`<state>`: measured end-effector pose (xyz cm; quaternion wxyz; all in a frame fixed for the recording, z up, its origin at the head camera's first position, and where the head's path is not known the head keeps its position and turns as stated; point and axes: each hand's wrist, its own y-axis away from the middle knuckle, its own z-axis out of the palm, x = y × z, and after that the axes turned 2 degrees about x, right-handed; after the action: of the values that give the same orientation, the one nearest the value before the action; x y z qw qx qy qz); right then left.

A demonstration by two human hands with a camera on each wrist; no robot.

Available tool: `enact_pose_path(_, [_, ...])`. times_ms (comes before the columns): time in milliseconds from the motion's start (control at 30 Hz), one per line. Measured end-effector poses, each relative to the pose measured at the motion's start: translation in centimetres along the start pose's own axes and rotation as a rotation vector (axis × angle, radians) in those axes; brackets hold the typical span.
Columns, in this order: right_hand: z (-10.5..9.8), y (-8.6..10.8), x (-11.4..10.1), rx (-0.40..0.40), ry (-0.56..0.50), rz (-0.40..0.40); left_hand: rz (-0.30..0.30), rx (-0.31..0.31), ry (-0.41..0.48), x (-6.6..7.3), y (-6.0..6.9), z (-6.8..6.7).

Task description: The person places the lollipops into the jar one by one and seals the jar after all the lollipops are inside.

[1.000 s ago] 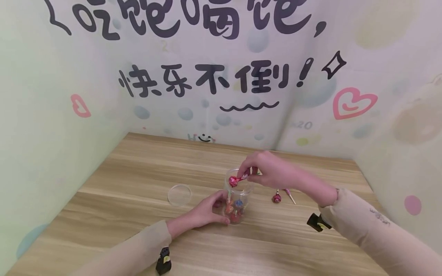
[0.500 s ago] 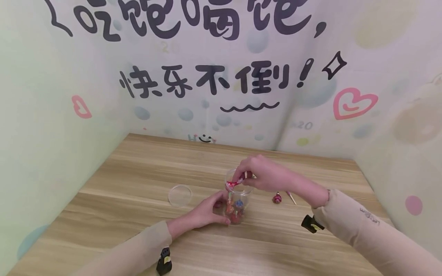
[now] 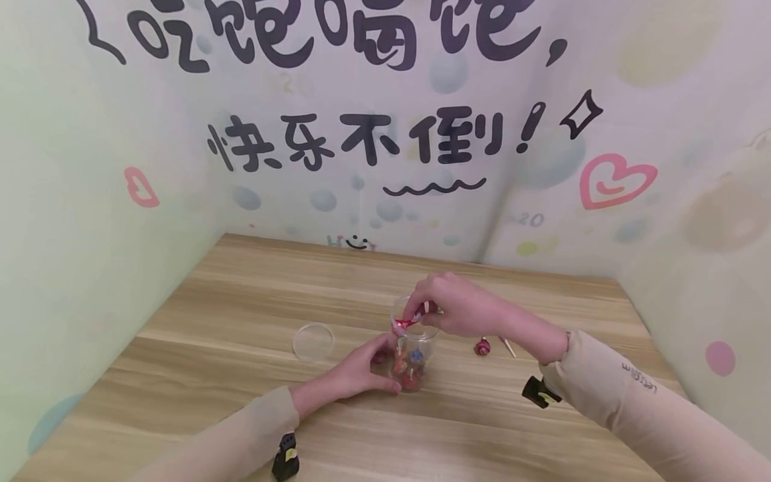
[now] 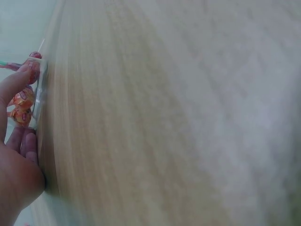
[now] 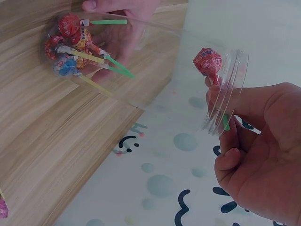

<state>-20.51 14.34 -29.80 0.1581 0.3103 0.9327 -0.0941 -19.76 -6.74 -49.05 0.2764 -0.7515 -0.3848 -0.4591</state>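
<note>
A clear plastic jar [image 3: 430, 343] stands upright on the table, and my left hand [image 3: 357, 367] grips its lower side. Several wrapped lollipops lie at the bottom, among them a blue one [image 5: 66, 65] and orange ones [image 4: 22, 99], with green and yellow sticks. My right hand [image 3: 460, 304] is at the jar's mouth and pinches a red-wrapped lollipop [image 5: 207, 61] near its green stick. In the right wrist view, that lollipop's head is inside the jar just past the rim, while the fingertips reach into the opening.
A round clear lid [image 3: 313, 342] lies flat on the table left of the jar. Another red lollipop [image 3: 482, 346] lies to the right, beside a white stick [image 3: 509, 347] partly hidden by my right arm. A printed wall covering [image 3: 361, 214] stands behind the table.
My right hand has moved slightly left and down, bringing the red lollipop from the top of the jar further into its mouth. The left hand has stayed on the jar.
</note>
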Motion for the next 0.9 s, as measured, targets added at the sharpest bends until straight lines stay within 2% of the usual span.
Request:
enact_pose_path(633, [0.1,-0.11,0.12,-0.018,0.001,0.008,-0.001,-0.006,-0.008,-0.12,-0.09,-0.01])
enact_pose_path(900, [0.03,-0.16,-0.1,-0.015,-0.04,0.071,-0.012,-0.005,0.002,-0.08,0.06,-0.04])
